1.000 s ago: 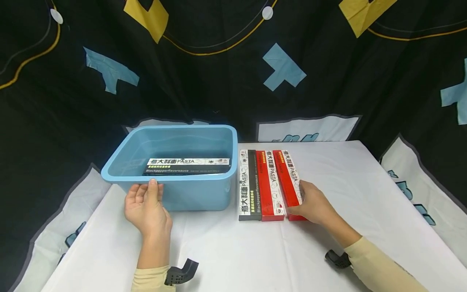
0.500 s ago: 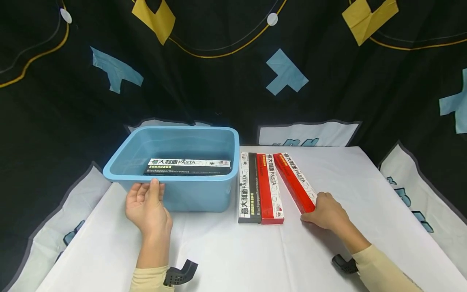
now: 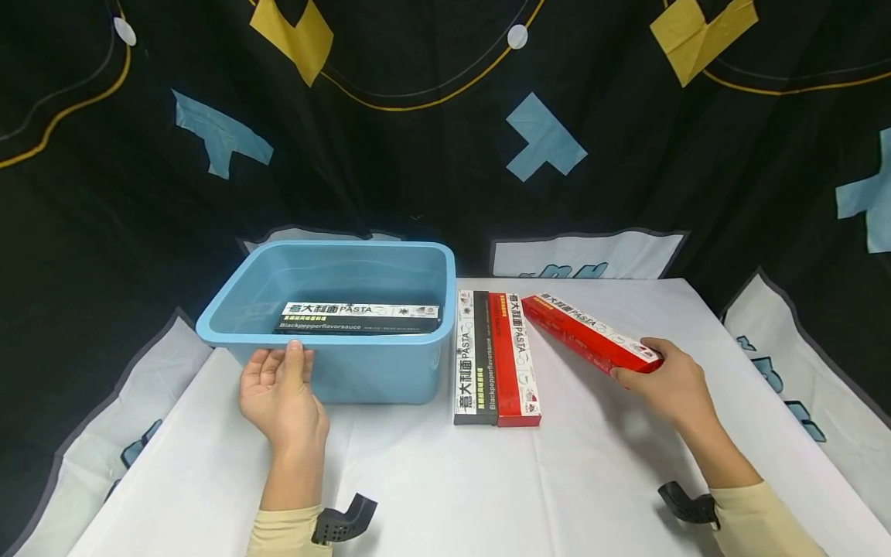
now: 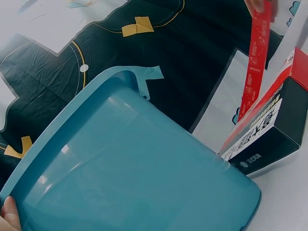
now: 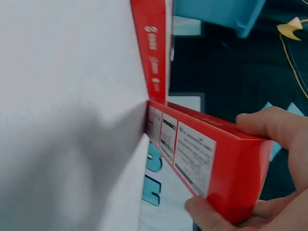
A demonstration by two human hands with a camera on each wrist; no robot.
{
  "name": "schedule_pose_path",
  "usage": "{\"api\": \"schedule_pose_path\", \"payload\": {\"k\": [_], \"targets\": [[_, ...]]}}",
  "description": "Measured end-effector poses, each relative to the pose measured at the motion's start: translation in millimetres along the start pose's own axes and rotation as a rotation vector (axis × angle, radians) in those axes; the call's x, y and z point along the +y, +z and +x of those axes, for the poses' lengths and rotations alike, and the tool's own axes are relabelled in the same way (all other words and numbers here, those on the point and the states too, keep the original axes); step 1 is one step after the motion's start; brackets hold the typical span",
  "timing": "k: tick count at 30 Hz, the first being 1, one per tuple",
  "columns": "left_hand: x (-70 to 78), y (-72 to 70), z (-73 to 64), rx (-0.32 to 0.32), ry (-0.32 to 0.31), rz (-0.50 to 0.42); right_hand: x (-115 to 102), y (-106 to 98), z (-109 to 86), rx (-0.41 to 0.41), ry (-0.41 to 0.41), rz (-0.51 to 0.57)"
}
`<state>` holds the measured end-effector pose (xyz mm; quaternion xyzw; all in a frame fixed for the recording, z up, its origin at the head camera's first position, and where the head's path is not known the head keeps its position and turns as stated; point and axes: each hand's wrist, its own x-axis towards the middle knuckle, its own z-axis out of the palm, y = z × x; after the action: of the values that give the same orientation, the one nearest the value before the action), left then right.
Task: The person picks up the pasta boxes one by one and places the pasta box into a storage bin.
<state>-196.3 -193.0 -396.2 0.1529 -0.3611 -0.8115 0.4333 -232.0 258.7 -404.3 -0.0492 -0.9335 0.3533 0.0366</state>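
My right hand (image 3: 671, 387) grips the near end of a red pasta box (image 3: 588, 333). That end is raised off the table, while the far end stays low by the other boxes. In the right wrist view, thumb and fingers clasp the red box's end (image 5: 240, 178). My left hand (image 3: 285, 402) holds the front rim of a blue plastic bin (image 3: 369, 371), fingers under the lip and thumb outside. Inside the bin lies a black pasta box (image 3: 358, 319). Right of the bin, a black-and-white pasta box (image 3: 473, 360) and another red pasta box (image 3: 515, 360) lie side by side.
A white cloth covers the table (image 3: 431, 480). Behind it hangs a dark curtain (image 3: 418, 170) with blue and yellow patches. The bin's right wall stands close beside the black-and-white box. A black wrist mount (image 3: 344, 522) sits on the left sleeve.
The right hand has drawn the rightmost red box away from its neighbour, swung its near end to the right and lifted it. The left hand stays on the bin rim.
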Motion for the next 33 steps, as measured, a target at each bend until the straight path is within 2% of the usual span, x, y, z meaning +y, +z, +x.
{"api": "schedule_pose_path", "payload": {"k": [6,14,22,33], "targets": [[1.1,0.4,0.5,0.001,0.0,-0.015,1,-15,-5.8,0.062,0.035,0.098],[0.5,0.4,0.1,0.0,-0.005,0.007,3,-26,-17.9,0.102,0.046,0.121],[0.9,1.6,1.7,-0.006,-0.003,-0.02,-12,-39,-30.6,0.179,-0.001,0.113],[1.0,-0.7,0.8,0.006,-0.009,-0.021,-33,-46,-36.7,0.314,0.002,0.204]]}}
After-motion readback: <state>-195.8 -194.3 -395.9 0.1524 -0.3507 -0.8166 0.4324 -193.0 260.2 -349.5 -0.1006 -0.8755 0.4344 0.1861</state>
